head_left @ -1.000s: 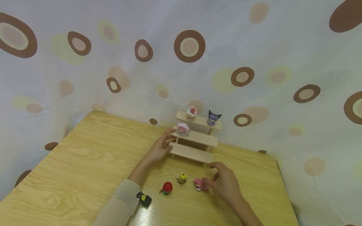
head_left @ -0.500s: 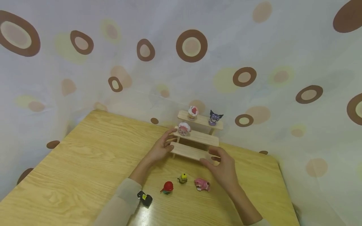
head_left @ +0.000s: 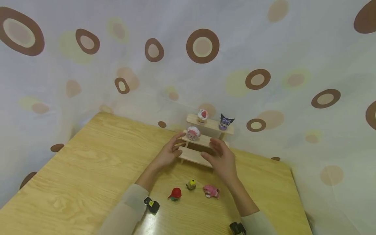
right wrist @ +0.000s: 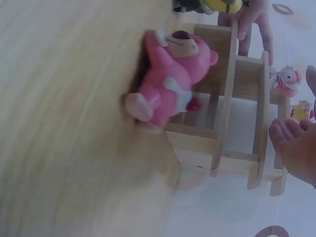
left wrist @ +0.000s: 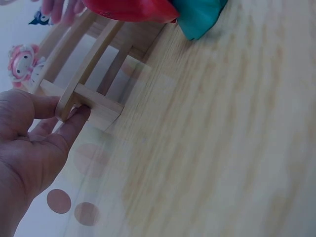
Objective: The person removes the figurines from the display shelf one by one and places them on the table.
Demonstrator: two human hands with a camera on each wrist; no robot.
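A three-tier wooden display stand (head_left: 195,156) stands near the wall. My left hand (head_left: 167,152) holds its left end; the left wrist view shows thumb and fingers pinching the lowest shelf. Over the stand's right half hovers my right hand (head_left: 222,162), fingers loosely bent, with nothing in its grasp. A pink-and-white figurine (head_left: 193,133) sits on the middle shelf's left end. On the top shelf are a strawberry-topped figurine (head_left: 202,116) and a purple figurine with dark pointed ears (head_left: 225,122). A pink bear figurine (right wrist: 165,79) lies on the table below my right hand.
Between my forearms, a red-capped figurine (head_left: 175,194) and a small yellow-topped figurine (head_left: 191,185) rest on the wooden table (head_left: 97,169). A pale wall covering with brown circles (head_left: 164,81) rises directly behind the stand.
My right hand has moved away from beside the pink bear, up past the lowest shelf to the middle one. The bear stays on the table. My left hand keeps its hold on the stand.
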